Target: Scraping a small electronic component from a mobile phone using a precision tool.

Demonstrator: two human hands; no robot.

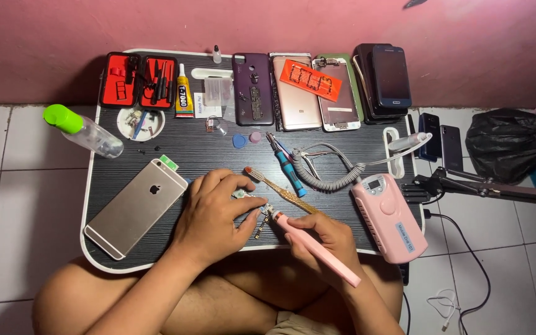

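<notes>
The left hand (209, 214) pinches a small phone part (252, 208) against the table (218, 152); the right hand (324, 239) is closed around a pink grinding pen (317, 250), tip touching the part. The grinding seems underway; a steady, light press is probably needed.

A single head-worn camera looks almost straight down from above the seated person's lap, facing forward toward the pink wall (317, 25) that runs along the top of the frame. It sits close enough that the black lap table (218, 155) fills the middle of the view nearly edge to edge, with the left hand (209, 214) and right hand (324, 239) at its near rim and the white tiled floor (13, 205) showing on either side.
</notes>
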